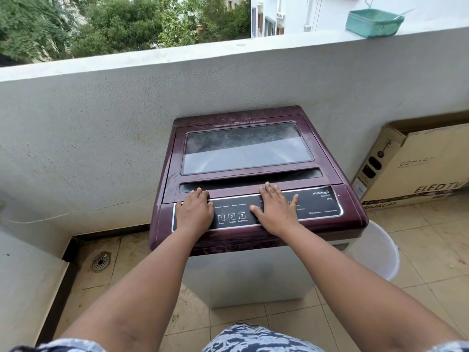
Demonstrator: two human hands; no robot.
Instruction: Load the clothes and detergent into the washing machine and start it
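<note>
Parapet wall (pixel 88 118), grey plaster, running across the balcony behind everything. Tiled floor (pixel 431 250), beige, carrying a round drain (pixel 100 262) at far left. Washing machine (pixel 253 174), top-loading, maroon top over white body, standing against the wall at centre; lid (pixel 247 148) lying shut, dusty glass window showing only a pale drum beneath. No clothes or detergent showing anywhere. Cardboard TV box (pixel 418 163) leaning against the wall just right of the machine. White bucket (pixel 375 250) standing beside the machine's right front corner, partly hidden by it. Teal tub (pixel 373 22) sitting on the parapet ledge, upper right. Control panel (pixel 322 201), black, stretching along the machine's front edge, buttons marked 1, 2, 3. Left hand (pixel 194 212) resting flat on the panel's left end, fingers together, reaching the lid's front lip, gripping nothing. Right hand (pixel 276 212) lying flat on the panel's middle, fingers spread, thumb out, holding nothing.
</note>
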